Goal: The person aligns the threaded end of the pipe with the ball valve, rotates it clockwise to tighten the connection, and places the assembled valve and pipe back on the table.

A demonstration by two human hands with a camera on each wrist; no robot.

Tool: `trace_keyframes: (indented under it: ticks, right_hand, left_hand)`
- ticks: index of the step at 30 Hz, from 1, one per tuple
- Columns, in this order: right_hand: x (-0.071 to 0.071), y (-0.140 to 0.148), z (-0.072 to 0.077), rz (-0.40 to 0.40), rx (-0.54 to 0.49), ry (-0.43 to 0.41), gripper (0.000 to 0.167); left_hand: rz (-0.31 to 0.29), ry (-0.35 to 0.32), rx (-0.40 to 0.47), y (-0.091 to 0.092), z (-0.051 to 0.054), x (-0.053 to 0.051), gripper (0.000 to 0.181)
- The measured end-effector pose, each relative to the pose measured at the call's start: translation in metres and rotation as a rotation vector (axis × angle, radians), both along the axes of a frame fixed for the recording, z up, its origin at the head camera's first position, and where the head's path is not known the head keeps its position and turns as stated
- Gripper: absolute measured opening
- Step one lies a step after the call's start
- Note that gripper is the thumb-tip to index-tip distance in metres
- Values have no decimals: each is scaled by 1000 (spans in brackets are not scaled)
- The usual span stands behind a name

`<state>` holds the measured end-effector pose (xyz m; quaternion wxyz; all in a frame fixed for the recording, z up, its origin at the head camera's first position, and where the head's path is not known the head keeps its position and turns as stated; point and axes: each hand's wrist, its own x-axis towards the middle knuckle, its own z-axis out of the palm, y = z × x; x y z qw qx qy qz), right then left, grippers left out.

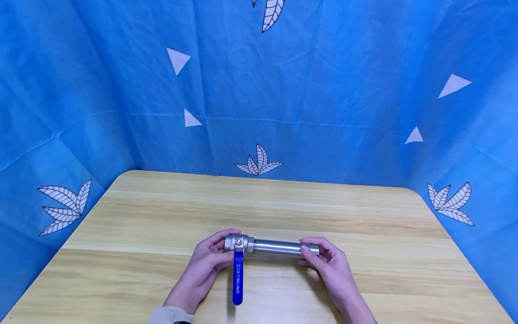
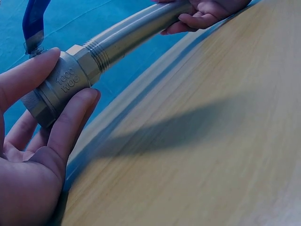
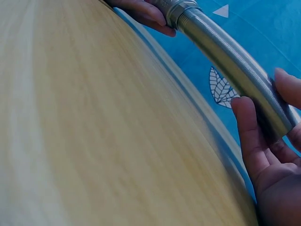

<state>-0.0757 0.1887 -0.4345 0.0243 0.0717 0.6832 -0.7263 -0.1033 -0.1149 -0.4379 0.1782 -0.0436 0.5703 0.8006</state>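
Observation:
My left hand grips the body of a metal ball valve, thumb on one side and fingers on the other. The valve's blue lever handle points toward me in the head view. From the valve's right end runs a straight steel pipe; threads show at the joint in the left wrist view, partly outside the valve. Around the pipe's free end curl the thumb and fingers of my right hand. Valve and pipe are held level above the table, casting a shadow in the left wrist view.
Beneath the hands lies a light wood-grain table with rounded far corners. A blue curtain with white triangles and leaf prints hangs around its back and sides.

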Motion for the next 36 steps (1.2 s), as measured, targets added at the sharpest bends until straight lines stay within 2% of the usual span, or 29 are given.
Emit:
trace_keyframes:
  ticks: [19,28,36]
  right_hand:
    - [-3,1,0,-67,8,-16,29]
    - [-4,1,0,-78,0,-29,28]
    - [-4,-1,-2,-95,-8,-41,26]
  left_hand:
    - [-40,41,-99,7,0,-1,61]
    - [-40,39,-95,8,-1,-1,58]
    - [-28,33,-105,8,-1,0,62]
